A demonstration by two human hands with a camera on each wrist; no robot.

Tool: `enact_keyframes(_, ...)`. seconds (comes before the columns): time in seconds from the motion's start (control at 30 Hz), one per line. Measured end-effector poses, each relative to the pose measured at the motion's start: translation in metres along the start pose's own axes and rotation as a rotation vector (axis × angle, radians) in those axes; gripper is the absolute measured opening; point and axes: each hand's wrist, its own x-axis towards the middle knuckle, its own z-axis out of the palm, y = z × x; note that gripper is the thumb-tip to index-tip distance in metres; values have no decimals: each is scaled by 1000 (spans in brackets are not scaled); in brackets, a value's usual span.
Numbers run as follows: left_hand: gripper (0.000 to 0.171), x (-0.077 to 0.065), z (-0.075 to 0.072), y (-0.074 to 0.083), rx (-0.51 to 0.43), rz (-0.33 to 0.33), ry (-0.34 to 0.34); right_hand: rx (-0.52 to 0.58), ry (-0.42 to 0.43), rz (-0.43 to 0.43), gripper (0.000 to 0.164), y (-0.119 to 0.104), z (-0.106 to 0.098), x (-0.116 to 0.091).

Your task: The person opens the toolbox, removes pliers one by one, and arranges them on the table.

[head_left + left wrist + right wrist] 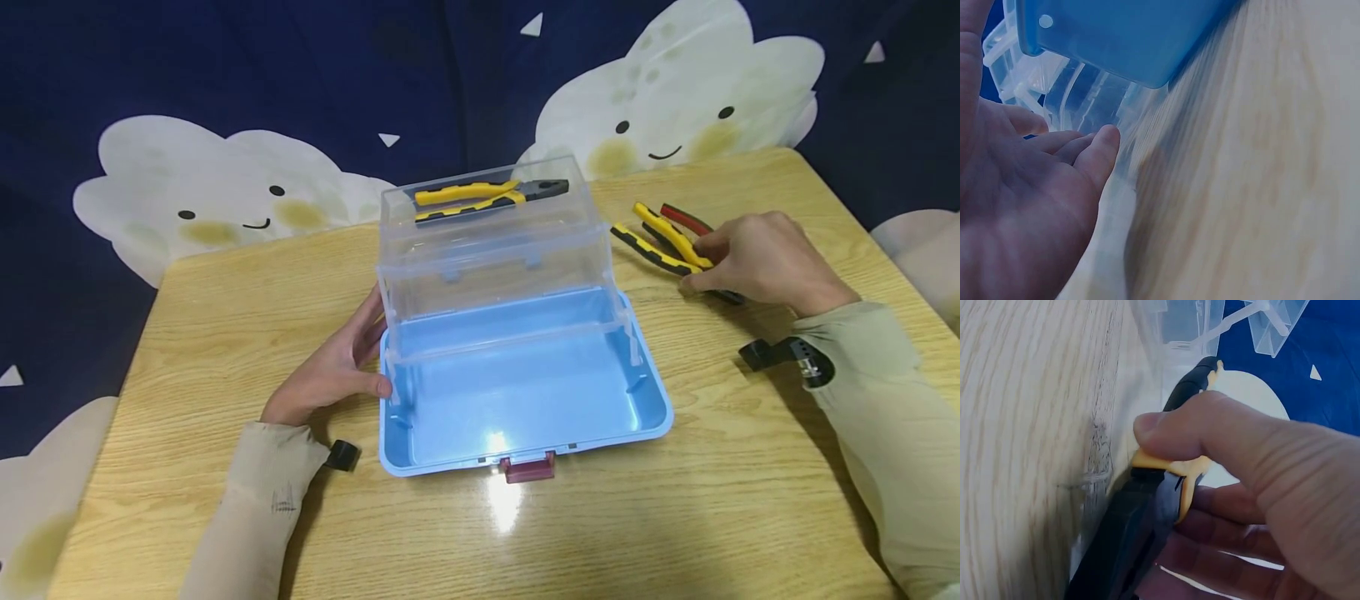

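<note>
A light blue toolbox (517,392) stands unlatched, its clear trays (502,287) raised at the back. My left hand (337,367) is at its left side, thumb on the rim and fingers stretched behind; the left wrist view shows those fingers (1102,147) extended below the blue wall. To the right of the box, my right hand (768,258) pinches pliers (660,242) with yellow and black handles between thumb and fingers near the joint. Their handles point left, toward the box. The hand hides part of a red-handled tool (686,220) just beyond.
Another pair of yellow and black pliers (487,198) lies in the top clear tray. A maroon latch (528,468) hangs at the box's front. Behind the wooden table (247,333) is a dark blue cloth (300,67) with cloud faces.
</note>
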Motion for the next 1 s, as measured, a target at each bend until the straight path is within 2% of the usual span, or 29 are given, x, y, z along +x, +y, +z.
enact_keyframes(0.2,135,0,1,2,1,-3,3,-57,-51,-19,65,0,1,2)
enact_keyframes(0.63,135,0,1,1,1,2,-2,-125,-56,-75,61,-1,3,-1)
enact_keyframes(1.0,134,-1,-1,0,-10,8,-6,-102,-108,-47,58,-4,1,0)
